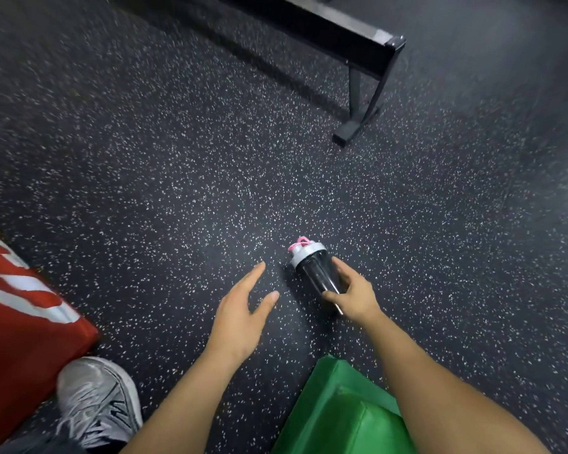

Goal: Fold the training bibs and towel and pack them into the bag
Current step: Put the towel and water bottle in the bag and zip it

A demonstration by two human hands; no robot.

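In the head view, the right hand (354, 291) sits right of the frame's centre, its grip curled round the lower body of a dark shaker bottle (313, 270) — thumb on the near side, fingers on the far side. The bottle tilts, its grey lid and pink loop pointing toward the upper left, low over the speckled black floor (177, 158); whether it touches the floor cannot be told. The left hand (243, 311) hovers just left of the bottle, grip spread, fingers straight, holding nothing. A green fabric piece (338, 411) lies at the bottom of the frame, between the forearms and partly under the right one. A red item with white stripes (23, 322) fills the lower left, beside a grey shoe (99, 401). A black metal bench (351, 44) stands at the upper right — well apart from the hands.
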